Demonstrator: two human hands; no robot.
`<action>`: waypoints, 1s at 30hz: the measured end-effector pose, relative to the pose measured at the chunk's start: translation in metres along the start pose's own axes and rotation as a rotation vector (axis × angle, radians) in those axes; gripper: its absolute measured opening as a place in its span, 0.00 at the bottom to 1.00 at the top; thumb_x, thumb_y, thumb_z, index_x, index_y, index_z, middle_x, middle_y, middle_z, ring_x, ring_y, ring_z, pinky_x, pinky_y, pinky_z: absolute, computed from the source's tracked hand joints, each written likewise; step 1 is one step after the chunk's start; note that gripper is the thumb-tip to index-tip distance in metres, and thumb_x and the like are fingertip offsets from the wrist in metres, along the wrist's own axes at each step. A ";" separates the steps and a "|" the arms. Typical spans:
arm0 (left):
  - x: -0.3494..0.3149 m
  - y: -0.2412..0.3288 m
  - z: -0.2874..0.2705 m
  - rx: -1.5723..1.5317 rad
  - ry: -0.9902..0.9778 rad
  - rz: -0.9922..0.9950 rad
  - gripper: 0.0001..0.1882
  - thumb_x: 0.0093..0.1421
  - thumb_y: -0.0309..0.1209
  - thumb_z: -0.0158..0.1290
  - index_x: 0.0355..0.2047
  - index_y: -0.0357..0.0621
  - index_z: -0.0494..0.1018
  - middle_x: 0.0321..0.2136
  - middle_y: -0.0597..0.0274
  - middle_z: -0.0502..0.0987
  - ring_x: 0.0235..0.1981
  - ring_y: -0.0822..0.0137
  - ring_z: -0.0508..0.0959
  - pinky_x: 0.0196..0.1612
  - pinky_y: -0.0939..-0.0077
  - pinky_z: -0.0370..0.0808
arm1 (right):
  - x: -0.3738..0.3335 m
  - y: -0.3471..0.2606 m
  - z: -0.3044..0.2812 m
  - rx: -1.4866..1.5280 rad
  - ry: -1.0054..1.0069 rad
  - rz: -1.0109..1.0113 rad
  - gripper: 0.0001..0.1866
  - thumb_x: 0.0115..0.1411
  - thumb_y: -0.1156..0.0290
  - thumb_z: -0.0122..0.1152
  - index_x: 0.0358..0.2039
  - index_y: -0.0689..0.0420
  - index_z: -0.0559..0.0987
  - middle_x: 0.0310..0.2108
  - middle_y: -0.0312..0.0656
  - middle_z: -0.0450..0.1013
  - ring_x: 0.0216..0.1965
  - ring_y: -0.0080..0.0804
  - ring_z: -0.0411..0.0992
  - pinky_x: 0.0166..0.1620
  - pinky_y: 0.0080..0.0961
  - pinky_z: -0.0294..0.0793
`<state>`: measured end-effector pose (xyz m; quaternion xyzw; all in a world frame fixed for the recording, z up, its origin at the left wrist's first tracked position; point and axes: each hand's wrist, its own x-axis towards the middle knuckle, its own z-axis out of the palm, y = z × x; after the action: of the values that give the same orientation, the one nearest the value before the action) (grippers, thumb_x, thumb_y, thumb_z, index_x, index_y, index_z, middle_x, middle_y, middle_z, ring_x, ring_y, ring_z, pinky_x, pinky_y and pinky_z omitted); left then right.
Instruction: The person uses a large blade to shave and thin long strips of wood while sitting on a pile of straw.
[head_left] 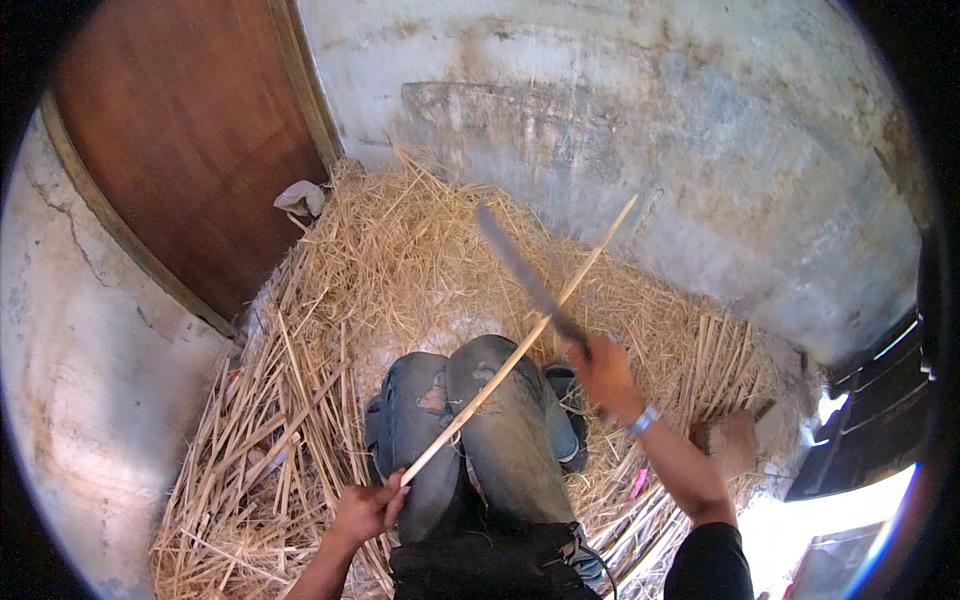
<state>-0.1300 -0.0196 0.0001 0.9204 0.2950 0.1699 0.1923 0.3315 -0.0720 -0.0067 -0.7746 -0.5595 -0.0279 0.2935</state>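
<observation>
My left hand (369, 512) grips the near end of a long, pale strip of split bamboo (480, 397), which slants up and away to the right across my knees. In my right hand (606, 378) is the dark handle of a machete (520, 266). Its long grey blade points to the far left and crosses over the strip past my knees; whether the two touch I cannot tell. Blue jeans (490, 385) with torn, worn knees lie under the strip. A bracelet or watch (643, 420) circles my right wrist.
Straw-like shavings (400, 230) heap up ahead, against a stained plaster wall (640, 130). Split strips (270, 440) pile at my left, and more strips (715, 365) lie at right beside a brown block (727, 445). A brown door (190, 140) stands far left, a pale bag (300, 198) near its foot.
</observation>
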 end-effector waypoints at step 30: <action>0.029 0.006 0.006 -0.019 0.064 0.022 0.15 0.60 0.34 0.61 0.44 0.37 0.80 0.10 0.59 0.71 0.09 0.62 0.73 0.15 0.66 0.69 | -0.018 -0.072 -0.009 0.431 -0.100 0.115 0.25 0.69 0.52 0.53 0.29 0.65 0.76 0.18 0.55 0.71 0.20 0.55 0.70 0.28 0.45 0.69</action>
<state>-0.1026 -0.0081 0.0036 0.9158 0.2891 0.2044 0.1898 0.2641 -0.0772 0.0248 -0.7250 -0.5213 0.1477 0.4253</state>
